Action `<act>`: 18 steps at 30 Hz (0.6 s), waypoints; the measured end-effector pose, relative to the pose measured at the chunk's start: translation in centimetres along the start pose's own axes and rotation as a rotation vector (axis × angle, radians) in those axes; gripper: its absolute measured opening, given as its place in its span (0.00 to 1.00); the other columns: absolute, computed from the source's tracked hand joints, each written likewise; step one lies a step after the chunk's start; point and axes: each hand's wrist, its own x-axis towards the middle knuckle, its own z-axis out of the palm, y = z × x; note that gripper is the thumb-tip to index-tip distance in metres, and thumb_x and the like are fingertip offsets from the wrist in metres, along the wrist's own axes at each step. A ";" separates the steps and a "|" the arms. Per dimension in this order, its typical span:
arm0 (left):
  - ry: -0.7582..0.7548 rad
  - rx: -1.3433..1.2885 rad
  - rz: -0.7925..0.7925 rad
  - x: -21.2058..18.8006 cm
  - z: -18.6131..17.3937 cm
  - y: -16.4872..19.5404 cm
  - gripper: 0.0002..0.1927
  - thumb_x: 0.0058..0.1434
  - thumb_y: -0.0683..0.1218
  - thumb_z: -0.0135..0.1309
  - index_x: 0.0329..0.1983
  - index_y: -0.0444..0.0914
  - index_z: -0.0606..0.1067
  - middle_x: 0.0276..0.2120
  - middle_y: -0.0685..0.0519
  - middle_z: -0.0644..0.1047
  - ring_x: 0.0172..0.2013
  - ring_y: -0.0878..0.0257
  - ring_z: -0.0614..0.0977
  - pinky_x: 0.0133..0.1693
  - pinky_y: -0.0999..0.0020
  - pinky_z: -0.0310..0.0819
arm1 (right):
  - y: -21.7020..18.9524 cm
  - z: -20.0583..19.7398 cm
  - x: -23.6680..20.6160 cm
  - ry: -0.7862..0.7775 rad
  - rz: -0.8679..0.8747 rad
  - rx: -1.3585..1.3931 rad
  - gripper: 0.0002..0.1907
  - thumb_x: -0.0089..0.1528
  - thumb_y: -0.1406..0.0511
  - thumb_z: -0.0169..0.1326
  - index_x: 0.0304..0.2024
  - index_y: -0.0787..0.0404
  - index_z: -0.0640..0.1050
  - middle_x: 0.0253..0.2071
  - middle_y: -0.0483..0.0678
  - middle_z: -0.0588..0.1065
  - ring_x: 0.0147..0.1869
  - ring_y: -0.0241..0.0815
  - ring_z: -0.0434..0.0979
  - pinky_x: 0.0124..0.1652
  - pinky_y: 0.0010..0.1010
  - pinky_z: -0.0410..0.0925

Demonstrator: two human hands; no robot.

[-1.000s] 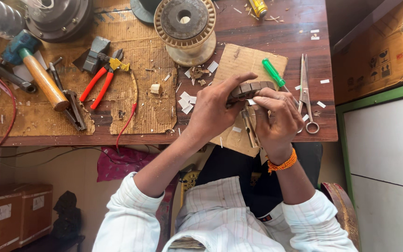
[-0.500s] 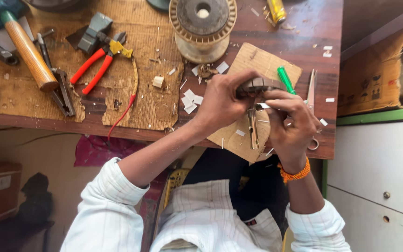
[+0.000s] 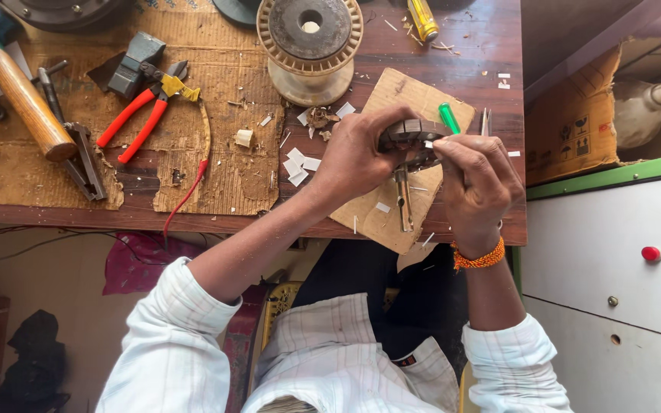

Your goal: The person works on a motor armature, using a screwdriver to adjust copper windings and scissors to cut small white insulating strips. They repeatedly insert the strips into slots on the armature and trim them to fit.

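My left hand and my right hand together hold a small round slotted metal motor core with a steel shaft pointing down toward me. The left hand grips its left side. The right hand's fingers press on its right side, and a small white paper slip shows at the fingertips. The core is held just above a cardboard piece on the wooden workbench. A green-handled tool lies right behind the core.
White paper slips lie scattered left of the cardboard. A large wire spool stands behind. Red-handled pliers, a wooden-handled hammer, a yellow screwdriver and metal bars lie on the bench. A white cabinet stands at right.
The view has shifted and closed in on the bench. Both hands stay on the core, with the right fingers now pressing at its right edge.
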 end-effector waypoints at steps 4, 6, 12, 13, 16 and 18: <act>0.000 0.005 -0.025 0.1 0.1 0.5 0.12 0.59 0.43 0.65 0.43 0.40 0.77 0.28 0.53 0.82 0.30 0.63 0.87 0.32 0.66 0.77 | -0.7 -0.8 0.4 -0.073 -0.054 -0.085 0.12 0.63 0.76 0.67 0.47 0.62 0.83 0.44 0.48 0.80 0.48 0.44 0.81 0.48 0.33 0.75; -0.009 0.062 -0.011 0.0 0.1 0.6 0.12 0.57 0.43 0.66 0.43 0.40 0.77 0.29 0.52 0.82 0.30 0.61 0.86 0.32 0.63 0.76 | -1.0 -1.3 0.7 -0.098 -0.048 -0.091 0.11 0.63 0.76 0.67 0.46 0.62 0.83 0.44 0.48 0.81 0.48 0.43 0.81 0.48 0.32 0.75; -0.037 0.108 0.090 0.2 0.0 0.4 0.17 0.55 0.44 0.67 0.46 0.40 0.76 0.34 0.52 0.83 0.36 0.55 0.86 0.36 0.61 0.78 | -2.3 -2.5 1.8 -0.198 0.153 -0.019 0.09 0.65 0.75 0.65 0.48 0.63 0.83 0.44 0.49 0.82 0.45 0.39 0.83 0.46 0.28 0.75; -0.054 0.111 0.103 0.3 0.0 0.3 0.17 0.56 0.45 0.67 0.47 0.40 0.75 0.35 0.52 0.83 0.37 0.55 0.87 0.36 0.61 0.78 | -2.5 -2.7 1.9 -0.207 0.201 -0.001 0.09 0.65 0.74 0.65 0.48 0.63 0.84 0.44 0.49 0.82 0.45 0.38 0.84 0.46 0.27 0.76; -0.156 0.173 0.203 0.8 -0.6 -0.4 0.20 0.60 0.46 0.65 0.53 0.39 0.74 0.39 0.49 0.83 0.41 0.51 0.85 0.39 0.59 0.77 | -3.1 -2.9 2.0 -0.208 0.328 0.030 0.07 0.65 0.74 0.65 0.46 0.64 0.84 0.42 0.49 0.82 0.41 0.36 0.83 0.42 0.25 0.74; -0.276 0.073 0.131 0.9 -1.2 -1.0 0.22 0.64 0.52 0.62 0.57 0.39 0.73 0.40 0.49 0.82 0.40 0.56 0.86 0.40 0.62 0.79 | -3.3 -2.9 1.9 -0.205 0.348 0.059 0.07 0.65 0.73 0.65 0.46 0.63 0.84 0.42 0.48 0.82 0.41 0.35 0.83 0.42 0.25 0.74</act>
